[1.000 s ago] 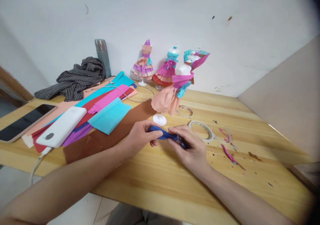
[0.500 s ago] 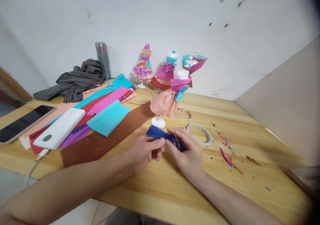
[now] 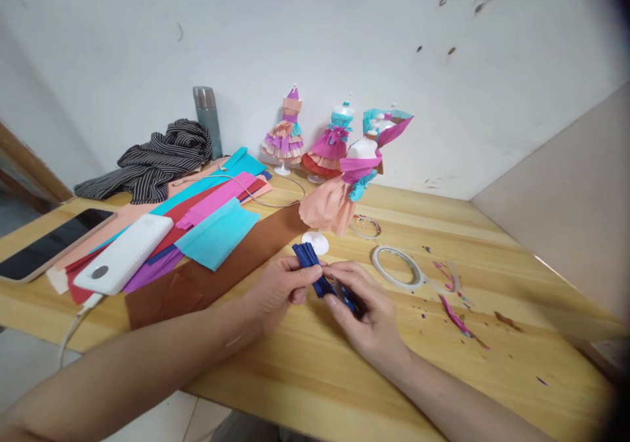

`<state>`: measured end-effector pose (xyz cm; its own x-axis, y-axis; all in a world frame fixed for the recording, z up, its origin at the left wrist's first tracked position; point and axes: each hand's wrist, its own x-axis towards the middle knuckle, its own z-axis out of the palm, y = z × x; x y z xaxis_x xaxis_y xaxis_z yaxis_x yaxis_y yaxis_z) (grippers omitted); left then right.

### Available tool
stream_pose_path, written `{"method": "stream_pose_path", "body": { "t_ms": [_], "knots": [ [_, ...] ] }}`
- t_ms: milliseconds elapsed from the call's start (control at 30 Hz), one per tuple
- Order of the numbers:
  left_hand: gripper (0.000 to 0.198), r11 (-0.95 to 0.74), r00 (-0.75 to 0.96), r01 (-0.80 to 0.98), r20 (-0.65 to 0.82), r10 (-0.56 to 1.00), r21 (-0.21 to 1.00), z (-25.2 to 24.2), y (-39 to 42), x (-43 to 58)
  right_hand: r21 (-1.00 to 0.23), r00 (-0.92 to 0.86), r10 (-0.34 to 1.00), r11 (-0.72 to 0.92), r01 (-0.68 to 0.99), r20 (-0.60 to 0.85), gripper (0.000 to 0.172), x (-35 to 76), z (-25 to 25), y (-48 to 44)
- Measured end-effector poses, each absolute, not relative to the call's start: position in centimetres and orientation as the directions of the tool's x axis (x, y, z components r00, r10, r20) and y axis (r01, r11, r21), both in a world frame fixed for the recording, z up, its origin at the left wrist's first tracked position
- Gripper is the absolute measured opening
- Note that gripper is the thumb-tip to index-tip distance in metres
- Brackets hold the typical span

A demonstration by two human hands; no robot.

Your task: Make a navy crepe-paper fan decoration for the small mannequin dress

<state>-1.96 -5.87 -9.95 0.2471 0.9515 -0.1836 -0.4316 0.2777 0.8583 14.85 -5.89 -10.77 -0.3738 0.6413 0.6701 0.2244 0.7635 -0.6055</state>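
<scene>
Both hands meet over the wooden table [image 3: 315, 370], pinching a folded strip of dark blue crepe paper [image 3: 309, 261]. My left hand [image 3: 283, 288] grips its left part with thumb and fingers closed. My right hand [image 3: 361, 307] is closed on the paper's right end, where something small and dark also shows between the fingers. Just behind the hands stands a white mannequin [image 3: 361, 150] on a round foot, dressed in a peach paper skirt [image 3: 327, 206] with a pink and teal waist.
Sheets of coloured crepe paper [image 3: 216, 232] lie at the left with a white power bank [image 3: 123, 253] and a phone [image 3: 46, 242]. Two dressed mannequins [image 3: 288, 134], a flask [image 3: 207, 117] and striped cloth [image 3: 157, 157] stand by the wall. A tape ring [image 3: 398, 266] and paper scraps [image 3: 455, 314] lie right.
The blue paper has been gathered from a flat strip into a tighter upright bunch. Both hands have drawn closer together and shifted slightly toward me.
</scene>
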Motion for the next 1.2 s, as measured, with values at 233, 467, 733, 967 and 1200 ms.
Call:
{"method": "stream_pose_path", "body": {
  "t_ms": [233,467,733,967,1200],
  "knots": [
    [0.045,0.288,0.245,-0.386,-0.204,0.948,0.876,-9.7,-5.3,-2.4,-0.617,-0.399,0.644,0.757,0.214,0.652,0.031,15.1,-10.5,-5.8],
    [0.04,0.254,0.091,-0.382,-0.237,0.967,0.888,-8.9,-4.4,-3.6,-0.783,-0.482,0.797,0.541,0.305,0.363,0.003,14.5,-10.1,-5.3],
    [0.035,0.181,-0.08,-0.422,-0.235,0.969,0.888,-8.3,-2.5,-5.1,-0.923,-0.497,0.822,-0.083,0.377,-0.277,0.027,17.4,-10.1,-4.6],
    [0.033,0.229,-0.045,-0.439,-0.276,0.96,0.869,-8.0,-3.3,-4.7,-0.808,-0.186,0.964,-0.045,0.588,-0.189,0.028,26.7,-8.3,-6.7],
    [0.032,0.269,-0.012,-0.499,-0.317,0.948,0.824,-7.4,-3.4,-4.2,-0.494,-0.637,0.715,0.681,0.541,0.287,0.019,18.3,-8.2,-5.1]
  ]
}}
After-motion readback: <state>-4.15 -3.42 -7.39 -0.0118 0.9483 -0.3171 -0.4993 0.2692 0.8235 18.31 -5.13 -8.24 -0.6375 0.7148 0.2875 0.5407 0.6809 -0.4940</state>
